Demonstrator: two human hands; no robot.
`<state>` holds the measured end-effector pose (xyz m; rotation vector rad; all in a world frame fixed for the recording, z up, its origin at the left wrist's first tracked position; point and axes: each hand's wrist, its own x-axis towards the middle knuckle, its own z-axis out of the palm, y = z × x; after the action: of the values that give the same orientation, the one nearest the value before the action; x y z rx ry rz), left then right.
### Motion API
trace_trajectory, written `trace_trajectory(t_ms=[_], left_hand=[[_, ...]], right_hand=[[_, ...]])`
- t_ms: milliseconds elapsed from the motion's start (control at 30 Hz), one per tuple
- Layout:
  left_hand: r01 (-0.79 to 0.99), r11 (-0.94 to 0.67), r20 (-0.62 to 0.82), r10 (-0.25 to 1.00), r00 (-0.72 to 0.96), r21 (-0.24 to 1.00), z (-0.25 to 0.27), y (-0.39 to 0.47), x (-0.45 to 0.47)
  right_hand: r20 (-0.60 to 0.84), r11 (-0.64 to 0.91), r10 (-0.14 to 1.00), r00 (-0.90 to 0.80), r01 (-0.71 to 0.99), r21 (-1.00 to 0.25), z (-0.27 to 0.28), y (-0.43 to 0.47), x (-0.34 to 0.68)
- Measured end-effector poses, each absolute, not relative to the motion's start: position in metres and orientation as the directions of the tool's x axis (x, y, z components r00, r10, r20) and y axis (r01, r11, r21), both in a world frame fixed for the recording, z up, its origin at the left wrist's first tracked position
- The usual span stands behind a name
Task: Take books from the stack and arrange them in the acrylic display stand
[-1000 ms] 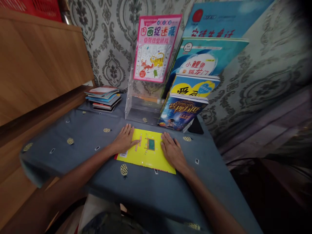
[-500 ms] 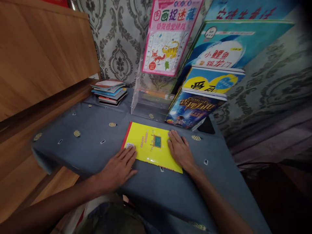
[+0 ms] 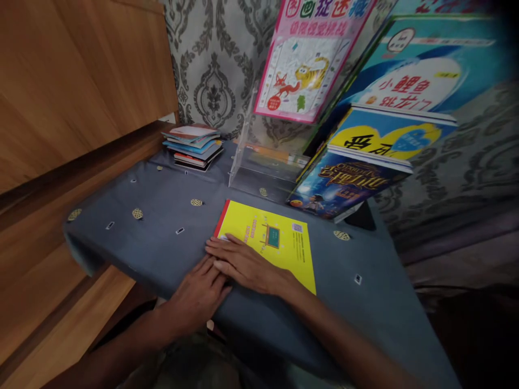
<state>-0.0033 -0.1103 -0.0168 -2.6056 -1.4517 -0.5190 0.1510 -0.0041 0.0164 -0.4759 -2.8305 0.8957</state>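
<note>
A thin yellow book [image 3: 298,246] with a red spine lies closed on the cloth-covered table, a small chalkboard picture on its cover. My right hand [image 3: 249,266] rests flat across the book's lower left part, fingers stretched toward the red spine and hiding that corner. Just below it, my left hand [image 3: 200,294] lies on the cloth by the book's near left corner, its fingers extended. The fingertips of the left hand meet the right hand. Neither hand grips anything.
A clear acrylic stand [image 3: 239,156] behind the book bears a pink picture book [image 3: 302,75]. Upright to its right are several books, the front one dark blue [image 3: 348,186]. A stack of thin books [image 3: 192,146] sits at the back left, beside a wooden cabinet [image 3: 89,81].
My right hand has slid left from the book's right side to its spine side. My left hand has come off the cover to the near corner. The view has shifted slightly.
</note>
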Motion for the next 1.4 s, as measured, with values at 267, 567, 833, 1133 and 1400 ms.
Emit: trace_trajectory(t_ms=[267, 567, 833, 1133, 1400], left_hand=[[0.836, -0.549, 0.355, 0.78, 0.515, -0.007, -0.015, -0.108, -0.006], [0.862, -0.491, 0.244, 0.857, 0.453, 0.123, -0.003, -0.081, -0.006], [0.839, -0.515, 0.156, 0.856, 0.492, 0.176, -0.019, 0.021, -0.017], [0.927, -0.374, 0.122, 0.921, 0.369, 0.014, -0.024, 0.046, -0.01], [0.928, -0.369, 0.168, 0.919, 0.356, 0.054, -0.028, 0.046, -0.012]], right_hand=[[0.095, 0.829, 0.423, -0.901, 0.343, -0.441, -0.01, 0.071, 0.149], [0.189, 0.763, 0.628, -0.755, 0.55, -0.34, -0.028, 0.089, 0.144], [0.285, 0.697, 0.681, -0.675, 0.478, -0.534, -0.031, 0.092, 0.148], [0.226, 0.635, 0.771, -0.596, 0.686, -0.356, -0.028, 0.082, 0.175], [0.157, 0.407, 0.913, -0.376, 0.869, -0.283, -0.027, 0.048, 0.257]])
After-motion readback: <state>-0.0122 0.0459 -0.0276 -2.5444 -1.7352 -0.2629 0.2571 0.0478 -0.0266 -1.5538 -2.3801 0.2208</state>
